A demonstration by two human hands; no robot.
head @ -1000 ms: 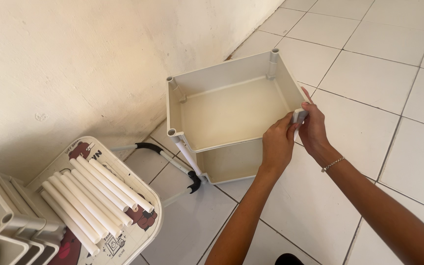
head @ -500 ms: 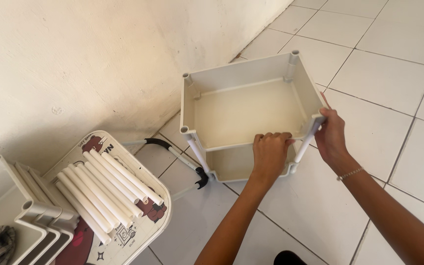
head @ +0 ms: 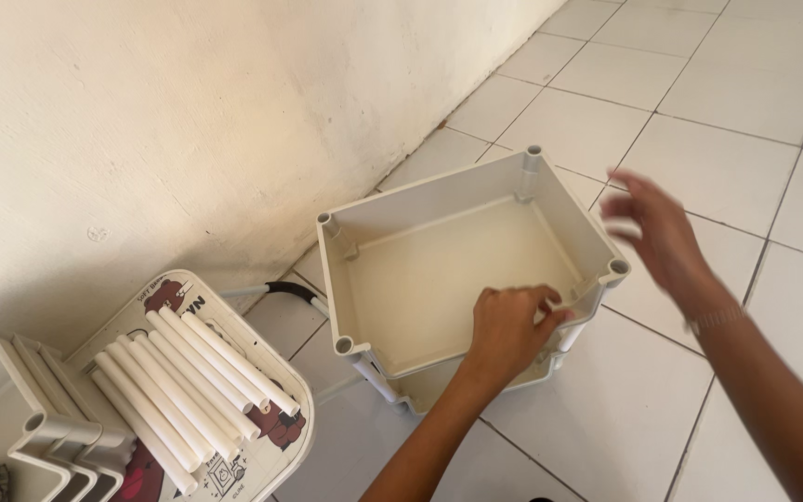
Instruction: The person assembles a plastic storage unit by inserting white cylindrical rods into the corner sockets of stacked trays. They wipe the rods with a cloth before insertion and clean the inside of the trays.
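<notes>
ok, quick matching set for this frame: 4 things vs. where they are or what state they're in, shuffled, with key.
Things
1. left hand
2. right hand
3. white tubes
4. upper tray

Places or states
A. lying side by side on a printed flat piece, lower left
B. stacked on posts above another tray on the tile floor
C. gripping the tray's front rim
D. raised in the air, blurred, touching nothing

Pairs: 1-C, 2-D, 3-A, 4-B

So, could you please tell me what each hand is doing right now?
Left hand: closed on the tray's front rim.
Right hand: open, empty, blurred above the tray.
</notes>
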